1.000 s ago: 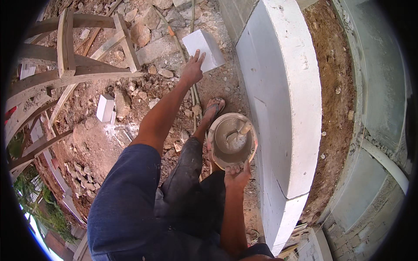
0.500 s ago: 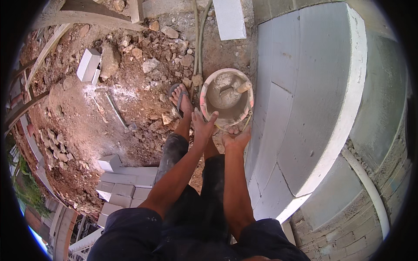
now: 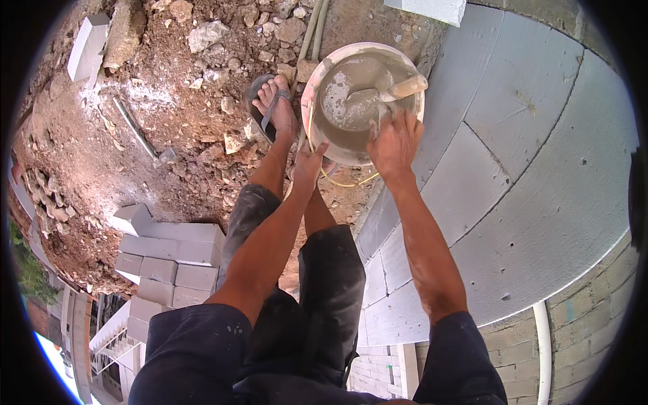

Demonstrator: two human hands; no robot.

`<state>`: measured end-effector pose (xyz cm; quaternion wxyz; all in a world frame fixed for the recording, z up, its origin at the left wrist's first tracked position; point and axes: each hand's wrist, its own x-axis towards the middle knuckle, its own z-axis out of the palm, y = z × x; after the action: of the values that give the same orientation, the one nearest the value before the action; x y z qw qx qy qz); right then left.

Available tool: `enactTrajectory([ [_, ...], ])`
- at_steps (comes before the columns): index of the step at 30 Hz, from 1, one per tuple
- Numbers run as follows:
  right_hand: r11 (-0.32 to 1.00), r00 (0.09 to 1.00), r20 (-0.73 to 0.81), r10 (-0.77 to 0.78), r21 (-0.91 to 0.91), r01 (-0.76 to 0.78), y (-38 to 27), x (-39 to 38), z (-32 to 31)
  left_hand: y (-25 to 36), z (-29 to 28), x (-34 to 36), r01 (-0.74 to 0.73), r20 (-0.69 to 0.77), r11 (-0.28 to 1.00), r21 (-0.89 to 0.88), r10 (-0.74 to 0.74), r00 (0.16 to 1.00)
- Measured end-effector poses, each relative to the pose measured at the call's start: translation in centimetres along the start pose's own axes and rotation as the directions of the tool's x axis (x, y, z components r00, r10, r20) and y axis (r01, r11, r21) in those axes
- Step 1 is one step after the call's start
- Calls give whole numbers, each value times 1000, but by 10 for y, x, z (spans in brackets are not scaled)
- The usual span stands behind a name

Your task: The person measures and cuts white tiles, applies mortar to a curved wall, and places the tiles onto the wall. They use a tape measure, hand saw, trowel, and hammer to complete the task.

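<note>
A pale, pink-streaked bucket (image 3: 307, 101) holds grey wet mortar (image 3: 351, 101) and a trowel, whose wooden handle (image 3: 406, 88) rests toward the right rim. My left hand (image 3: 307, 158) grips the bucket at its lower-left edge, by the thin yellow bucket handle (image 3: 347, 184). My right hand (image 3: 395, 145) is over the bucket's right side, fingers bent down inside just below the trowel's wooden handle; whether they hold anything is unclear. My sandalled left foot (image 3: 277, 101) stands beside the bucket.
A light block wall (image 3: 472, 182) runs along the right. Stacked white blocks (image 3: 158, 270) lie lower left, a loose block (image 3: 422, 8) at the top. A long-handled metal tool (image 3: 135, 131) lies on rubble ground (image 3: 196, 175), near two hoses (image 3: 316, 23).
My left hand has left the top block and come down to the bucket. My right hand has moved up from the front rim into the bucket. The view has shifted toward the wall.
</note>
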<state>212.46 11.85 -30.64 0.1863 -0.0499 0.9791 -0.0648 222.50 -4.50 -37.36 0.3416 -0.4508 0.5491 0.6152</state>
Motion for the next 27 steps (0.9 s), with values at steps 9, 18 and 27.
enactTrajectory([
  [9,623,599,772,-211,-366,691,32,57,21,6,8,16,-361,-121,889,282,407,905],
  [18,404,623,706,-336,-490,773,-13,92,-94,45,3,81,-376,-283,842,386,496,821],
  [27,894,753,646,122,-401,200,58,71,-6,54,2,69,-354,-318,868,349,464,826],
])
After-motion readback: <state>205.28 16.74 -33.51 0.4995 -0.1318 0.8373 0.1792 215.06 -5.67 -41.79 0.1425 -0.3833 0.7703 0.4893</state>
